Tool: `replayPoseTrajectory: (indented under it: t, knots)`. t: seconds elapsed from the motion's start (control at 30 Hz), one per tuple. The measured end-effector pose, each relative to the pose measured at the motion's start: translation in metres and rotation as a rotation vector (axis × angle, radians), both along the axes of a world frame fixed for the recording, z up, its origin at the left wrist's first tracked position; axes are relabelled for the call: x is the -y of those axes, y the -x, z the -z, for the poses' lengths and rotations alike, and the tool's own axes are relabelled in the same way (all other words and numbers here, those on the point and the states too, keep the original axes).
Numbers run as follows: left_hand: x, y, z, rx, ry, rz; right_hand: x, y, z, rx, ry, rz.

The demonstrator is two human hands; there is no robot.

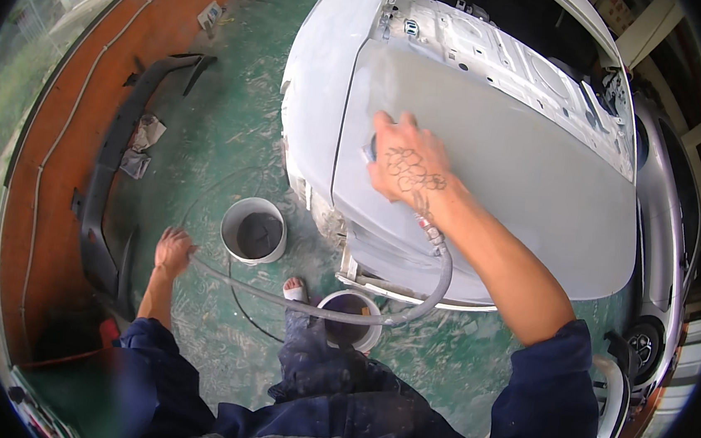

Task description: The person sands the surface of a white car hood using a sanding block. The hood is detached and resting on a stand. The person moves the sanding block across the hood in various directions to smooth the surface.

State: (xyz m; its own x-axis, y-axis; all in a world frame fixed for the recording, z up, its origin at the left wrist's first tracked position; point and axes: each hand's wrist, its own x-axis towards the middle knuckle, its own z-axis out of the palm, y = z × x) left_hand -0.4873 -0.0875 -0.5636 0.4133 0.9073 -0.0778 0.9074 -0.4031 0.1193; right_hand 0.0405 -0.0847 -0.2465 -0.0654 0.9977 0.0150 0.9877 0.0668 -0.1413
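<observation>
My right hand (410, 162) is wrapped over the top of a hose-fed sander (367, 151), pressed to the matt grey trunk lid (489, 156) of a stripped white car body. Most of the tool is hidden under my palm; only a sliver of its edge shows by my fingers. From beneath my wrist a metal fitting leads into a grey hose (443, 281), which loops down and across to the left. Well out from the car, my left hand (173, 252) is closed round that hose, holding it off the floor.
Two buckets stand on the green floor: a white one (256, 204) with grey contents and another (369, 337) near my foot. A dark bumper (108, 173) lies along the orange wall (61, 144). A silver car (657, 237) is parked to the right.
</observation>
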Motion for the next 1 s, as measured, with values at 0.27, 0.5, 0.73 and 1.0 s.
replayPoseTrajectory:
  t: [0.27, 0.5, 0.73, 1.0]
  knots:
    - [0.285, 0.059, 0.076, -0.338, 0.605, -0.186, 0.077, -0.053, -0.029, 0.056, 0.016, 0.072]
    - [0.326, -0.107, 0.109, 0.111, 1.302, -0.310, 0.098, -0.053, -0.014, -0.010, -0.067, 0.020]
    - [0.318, -0.112, 0.092, 0.189, 1.688, -0.048, 0.173, -0.184, -0.030, 0.075, -0.050, 0.474]
    - [0.221, -0.191, 0.010, 0.267, 0.945, 0.066, 0.226, -0.236, -0.028, 0.109, -0.023, 0.676]
